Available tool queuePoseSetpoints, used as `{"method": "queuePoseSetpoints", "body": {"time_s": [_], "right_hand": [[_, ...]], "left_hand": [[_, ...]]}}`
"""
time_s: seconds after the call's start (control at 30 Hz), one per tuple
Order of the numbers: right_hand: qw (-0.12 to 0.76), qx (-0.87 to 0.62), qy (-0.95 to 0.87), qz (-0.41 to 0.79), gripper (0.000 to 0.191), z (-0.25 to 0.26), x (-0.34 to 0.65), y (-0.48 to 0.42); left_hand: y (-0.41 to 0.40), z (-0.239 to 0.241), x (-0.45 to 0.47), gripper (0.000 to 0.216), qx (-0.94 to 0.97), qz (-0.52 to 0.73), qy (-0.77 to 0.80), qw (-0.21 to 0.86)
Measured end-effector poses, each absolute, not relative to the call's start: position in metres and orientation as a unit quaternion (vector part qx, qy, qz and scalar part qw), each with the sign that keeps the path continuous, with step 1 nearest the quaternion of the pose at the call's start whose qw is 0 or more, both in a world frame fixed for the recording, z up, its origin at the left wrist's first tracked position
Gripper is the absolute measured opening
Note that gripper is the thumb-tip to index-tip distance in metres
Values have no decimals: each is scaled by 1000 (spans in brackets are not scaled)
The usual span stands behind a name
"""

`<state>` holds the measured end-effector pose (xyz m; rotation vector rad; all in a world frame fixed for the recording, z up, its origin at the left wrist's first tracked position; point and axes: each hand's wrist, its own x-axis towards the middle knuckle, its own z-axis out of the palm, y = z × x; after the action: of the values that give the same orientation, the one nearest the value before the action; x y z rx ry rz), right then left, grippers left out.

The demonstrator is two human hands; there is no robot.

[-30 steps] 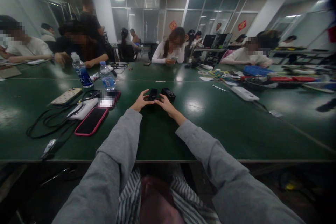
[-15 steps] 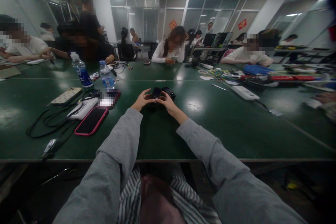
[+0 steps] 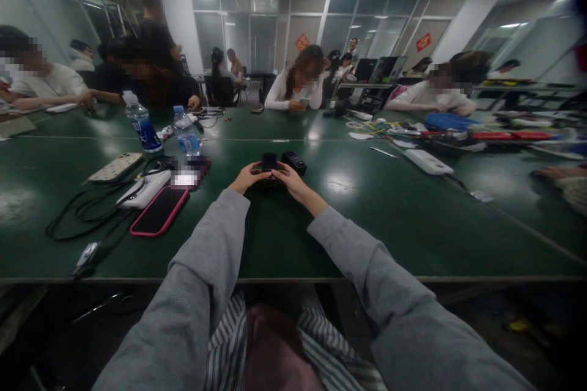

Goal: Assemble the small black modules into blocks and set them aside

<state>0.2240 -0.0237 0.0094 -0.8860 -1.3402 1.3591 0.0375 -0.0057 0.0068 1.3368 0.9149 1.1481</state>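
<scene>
Both my hands meet over the green table [image 3: 389, 220] and hold a small black box-shaped device [image 3: 268, 162] between them. My left hand [image 3: 245, 178] curls round its left side. My right hand [image 3: 290, 178] grips its right side, fingers closed on it. A second small black device [image 3: 294, 162] lies on the table just right of the held one, close to my right fingers. My grey sleeves reach forward from the near edge.
Left of my hands lie a phone in a pink case [image 3: 159, 211], a white power bank [image 3: 144, 188], black cables [image 3: 82, 214], a patterned phone [image 3: 115, 167] and two water bottles [image 3: 143, 125]. A white power strip [image 3: 428, 162] lies right. Several people sit along the far side.
The black device has been turned between my hands, from tilted to more upright. A person's hand has come into view at the right edge of the table.
</scene>
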Motion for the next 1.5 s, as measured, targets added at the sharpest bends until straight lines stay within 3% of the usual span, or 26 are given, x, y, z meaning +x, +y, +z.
{"method": "queuePoseSetpoints", "body": {"time_s": [0.9, 1.03, 1.17, 1.33, 1.5], "right_hand": [[521, -378, -521, 560, 70, 10, 224, -24], [525, -384, -497, 574, 64, 9, 223, -21], [527, -380, -452, 611, 55, 14, 216, -25], [500, -364, -469, 630, 45, 22, 205, -37], [481, -368, -503, 617, 43, 21, 197, -43]], "left_hand": [[-9, 5, 40, 81, 522, 501, 366, 585], [-11, 9, 45, 82, 497, 508, 370, 599], [-17, 20, 54, 70, 460, 518, 360, 625], [-31, 32, 59, 102, 450, 463, 333, 688], [-33, 26, 57, 100, 413, 475, 292, 720]]}}
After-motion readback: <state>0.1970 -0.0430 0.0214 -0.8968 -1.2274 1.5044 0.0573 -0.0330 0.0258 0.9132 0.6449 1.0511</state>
